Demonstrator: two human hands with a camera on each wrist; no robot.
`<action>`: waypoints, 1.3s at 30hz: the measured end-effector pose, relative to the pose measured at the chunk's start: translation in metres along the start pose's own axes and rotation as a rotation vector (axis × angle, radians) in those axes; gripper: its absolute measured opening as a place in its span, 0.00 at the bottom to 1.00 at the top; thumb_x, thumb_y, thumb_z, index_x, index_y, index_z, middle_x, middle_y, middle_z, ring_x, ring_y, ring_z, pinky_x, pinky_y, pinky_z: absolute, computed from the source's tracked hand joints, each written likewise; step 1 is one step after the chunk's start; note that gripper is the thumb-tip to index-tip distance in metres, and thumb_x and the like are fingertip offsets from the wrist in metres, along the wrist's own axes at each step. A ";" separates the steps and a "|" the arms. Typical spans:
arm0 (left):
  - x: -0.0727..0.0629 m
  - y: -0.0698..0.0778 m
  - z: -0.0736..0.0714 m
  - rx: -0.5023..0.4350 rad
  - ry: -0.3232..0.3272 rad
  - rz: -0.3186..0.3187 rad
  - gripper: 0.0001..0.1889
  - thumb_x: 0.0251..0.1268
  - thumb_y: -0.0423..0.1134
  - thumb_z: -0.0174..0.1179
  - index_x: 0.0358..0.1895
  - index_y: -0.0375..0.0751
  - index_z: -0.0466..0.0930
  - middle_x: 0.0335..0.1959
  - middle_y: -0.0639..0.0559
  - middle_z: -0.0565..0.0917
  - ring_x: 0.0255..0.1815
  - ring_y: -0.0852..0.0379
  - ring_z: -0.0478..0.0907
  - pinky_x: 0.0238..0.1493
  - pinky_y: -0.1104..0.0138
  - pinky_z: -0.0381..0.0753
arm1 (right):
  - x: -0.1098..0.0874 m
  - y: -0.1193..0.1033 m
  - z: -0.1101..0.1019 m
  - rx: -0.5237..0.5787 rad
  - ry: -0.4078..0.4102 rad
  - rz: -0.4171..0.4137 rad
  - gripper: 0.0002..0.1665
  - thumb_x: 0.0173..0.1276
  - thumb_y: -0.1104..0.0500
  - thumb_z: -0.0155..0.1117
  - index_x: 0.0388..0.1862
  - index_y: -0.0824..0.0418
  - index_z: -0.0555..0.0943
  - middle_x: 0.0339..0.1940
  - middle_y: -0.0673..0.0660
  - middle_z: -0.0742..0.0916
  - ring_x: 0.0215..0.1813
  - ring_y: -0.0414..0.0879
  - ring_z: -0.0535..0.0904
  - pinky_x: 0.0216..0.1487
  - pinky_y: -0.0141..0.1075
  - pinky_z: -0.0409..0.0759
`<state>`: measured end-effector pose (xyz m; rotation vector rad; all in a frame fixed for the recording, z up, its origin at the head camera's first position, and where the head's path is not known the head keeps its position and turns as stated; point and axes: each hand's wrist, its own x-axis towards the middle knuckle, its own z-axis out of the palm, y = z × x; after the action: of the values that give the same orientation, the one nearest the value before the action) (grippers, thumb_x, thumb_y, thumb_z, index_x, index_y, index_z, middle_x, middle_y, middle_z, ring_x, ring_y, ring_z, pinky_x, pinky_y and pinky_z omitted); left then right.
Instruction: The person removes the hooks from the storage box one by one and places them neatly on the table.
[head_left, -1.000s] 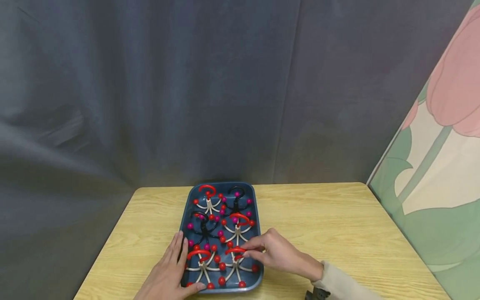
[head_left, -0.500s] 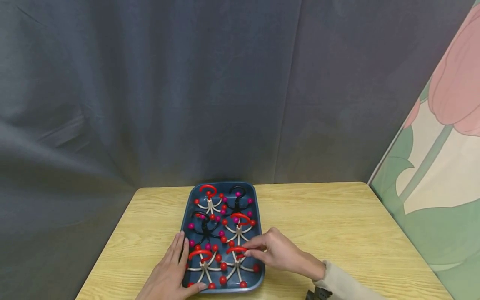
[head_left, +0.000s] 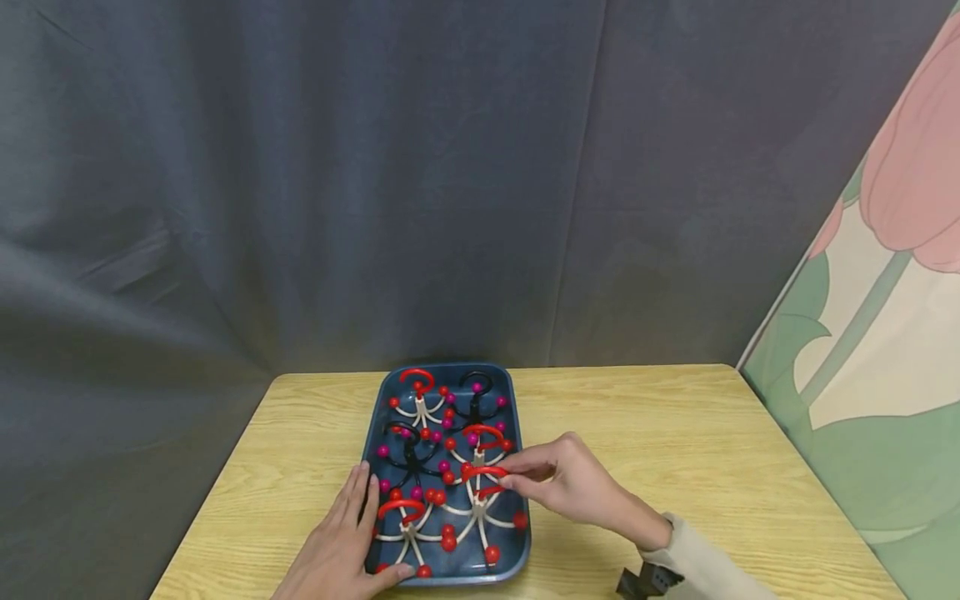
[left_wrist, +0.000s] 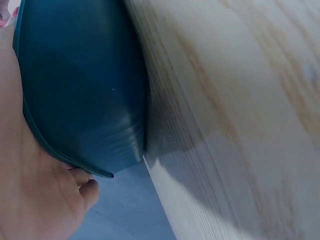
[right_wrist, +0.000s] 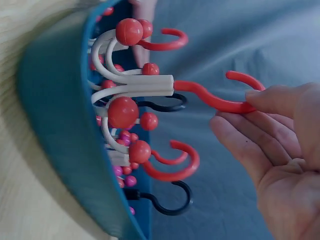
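A dark blue tray [head_left: 459,570] bears several claw-shaped hook hangers with ball-tipped arms. My right hand [head_left: 573,482] pinches the red hook of the near-right white hanger [head_left: 480,507] between thumb and fingers. In the right wrist view that hook [right_wrist: 215,101] points out past the tray rim, and its white arms overlap the rim. My left hand [head_left: 333,535] rests along the tray's left side, fingers straight, thumb over the near-left corner. Beside that thumb lies another white hanger [head_left: 407,527] with a red hook. In the left wrist view, my left palm [left_wrist: 40,200] is against the tray's edge.
Black hangers [head_left: 410,461] with magenta balls and white ones [head_left: 420,408] with red balls fill the tray's middle and far rows. The tray stands on a wooden table [head_left: 637,433]. A dark curtain [head_left: 450,183] hangs behind; a flower-patterned panel [head_left: 885,350] is at right.
My right hand has moved up and slightly to the right with the near-right white hanger, which now overlaps the hanger behind it. My left hand has stayed at the tray's side.
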<state>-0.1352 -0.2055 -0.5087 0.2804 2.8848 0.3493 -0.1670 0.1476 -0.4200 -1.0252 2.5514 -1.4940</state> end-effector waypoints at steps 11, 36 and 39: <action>0.001 0.001 0.000 0.001 -0.016 -0.016 0.73 0.46 0.92 0.50 0.85 0.38 0.53 0.89 0.39 0.44 0.88 0.36 0.45 0.82 0.37 0.62 | -0.002 -0.006 -0.035 -0.013 0.239 0.046 0.11 0.67 0.61 0.77 0.47 0.59 0.93 0.39 0.54 0.95 0.38 0.35 0.92 0.37 0.33 0.91; -0.001 0.002 0.000 -0.001 0.004 -0.007 0.72 0.48 0.91 0.50 0.85 0.37 0.53 0.89 0.40 0.43 0.89 0.37 0.45 0.81 0.39 0.65 | 0.008 0.060 -0.115 -0.163 0.422 0.205 0.12 0.69 0.60 0.75 0.49 0.63 0.92 0.41 0.63 0.94 0.36 0.27 0.89 0.37 0.25 0.87; 0.000 0.002 0.000 -0.004 0.003 -0.011 0.72 0.47 0.91 0.51 0.85 0.37 0.53 0.89 0.40 0.43 0.89 0.37 0.45 0.81 0.38 0.64 | 0.011 0.073 -0.120 -0.188 0.432 0.235 0.13 0.70 0.59 0.75 0.50 0.63 0.92 0.41 0.63 0.94 0.36 0.27 0.88 0.36 0.25 0.86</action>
<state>-0.1345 -0.2036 -0.5084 0.2637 2.8870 0.3545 -0.2528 0.2586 -0.4089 -0.4170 3.0177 -1.5737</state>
